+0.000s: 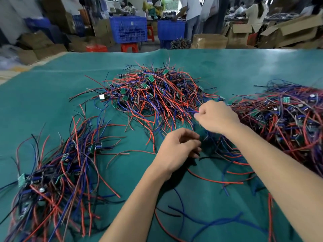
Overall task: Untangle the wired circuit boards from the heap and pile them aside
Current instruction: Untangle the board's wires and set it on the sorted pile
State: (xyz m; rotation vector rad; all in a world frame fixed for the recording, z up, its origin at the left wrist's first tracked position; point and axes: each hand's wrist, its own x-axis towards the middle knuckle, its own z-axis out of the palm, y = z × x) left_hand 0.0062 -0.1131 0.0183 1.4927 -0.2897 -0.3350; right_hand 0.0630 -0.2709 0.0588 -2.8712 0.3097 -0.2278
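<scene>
A tangled heap (157, 95) of red, blue and black wires with small green circuit boards lies mid-table on the green mat (52, 95). A second pile (57, 172) of wired boards sits at the near left, a third mass (286, 123) at the right. My right hand (216, 117) is curled into a fist at the heap's near right edge, pinching wires. My left hand (176, 151) is just below it, fingers curled round dark wires; what hangs between the hands is blurred.
Loose red and blue wires (209, 219) trail over the mat near me. Beyond the table's far edge stand blue crates (129, 28), red stools (129, 47), cardboard boxes (288, 32) and people at work (192, 16).
</scene>
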